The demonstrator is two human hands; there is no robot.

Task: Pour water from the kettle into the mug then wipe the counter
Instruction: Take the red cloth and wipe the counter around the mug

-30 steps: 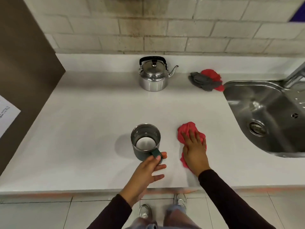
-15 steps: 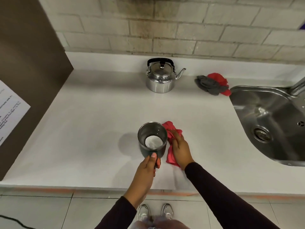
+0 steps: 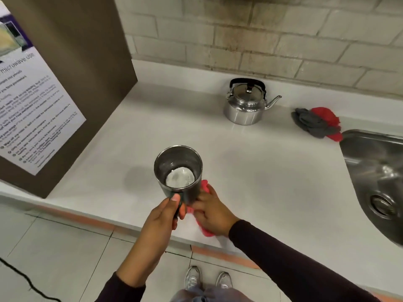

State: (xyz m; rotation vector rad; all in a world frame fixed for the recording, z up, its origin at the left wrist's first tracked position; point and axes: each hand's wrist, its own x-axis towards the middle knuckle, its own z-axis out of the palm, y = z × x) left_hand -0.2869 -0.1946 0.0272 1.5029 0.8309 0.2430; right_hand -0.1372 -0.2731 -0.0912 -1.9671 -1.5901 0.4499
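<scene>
We've raised the mug (image 3: 177, 168), left grip (image 3: 162, 216) round its handle; right grip (image 3: 212, 212), flat, wipes cloth (image 3: 205, 231) beneath, 5 o'clock.

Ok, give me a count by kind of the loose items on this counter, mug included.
Kettle: 1
Mug: 1, gripped by the left hand
Cloths: 3 (red wiping cloth under the right hand; red cloth and grey cloth beside the sink)
Total: 5

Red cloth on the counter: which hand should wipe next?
Right: the right hand rests on the crumpled red cloth, while the left hand grips the round steel mug by its handle.
</scene>
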